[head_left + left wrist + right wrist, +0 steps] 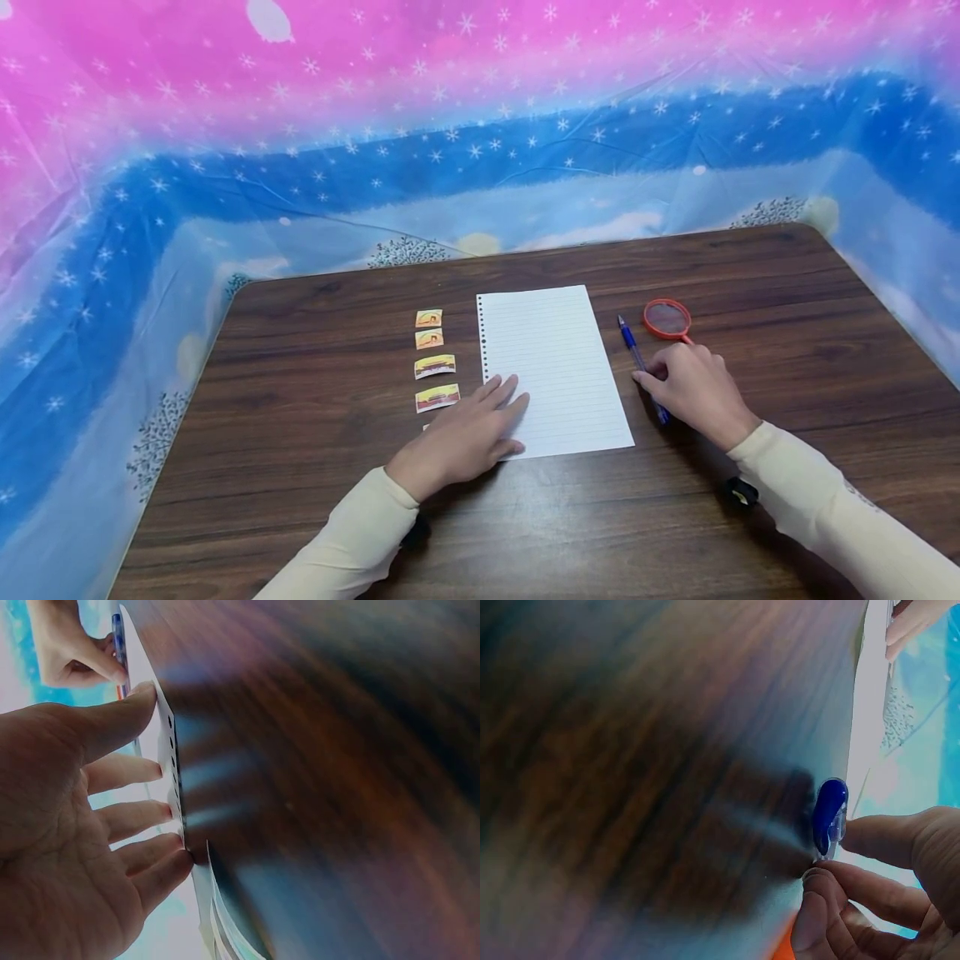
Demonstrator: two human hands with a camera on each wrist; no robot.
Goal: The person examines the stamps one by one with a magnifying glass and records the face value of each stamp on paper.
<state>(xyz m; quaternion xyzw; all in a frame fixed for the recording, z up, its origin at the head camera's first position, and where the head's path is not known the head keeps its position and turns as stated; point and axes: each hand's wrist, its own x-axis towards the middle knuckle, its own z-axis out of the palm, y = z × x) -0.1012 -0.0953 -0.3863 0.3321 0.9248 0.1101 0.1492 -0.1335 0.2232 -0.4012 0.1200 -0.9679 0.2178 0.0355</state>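
A sheet of lined paper (555, 367) with punched holes down its left side lies on the table. My left hand (468, 429) rests on its lower left part, fingers extended and spread; in the left wrist view the fingertips (166, 813) meet the paper by the holes. To the right of the sheet, my right hand (693, 390) pinches a blue pen (628, 337) between thumb and fingers. The right wrist view shows the pen's blue end (829, 810) close over the tabletop. A red-rimmed magnifying glass (667, 318) lies just beyond the right hand, its handle partly hidden.
Left of the paper, several small picture cards stand in a column, among them an orange one (429, 318) and a yellow-and-red one (437, 397). The lowest is mostly covered by the left hand. Behind the wooden table (300, 375) hangs a snowflake-patterned cloth (420, 133).
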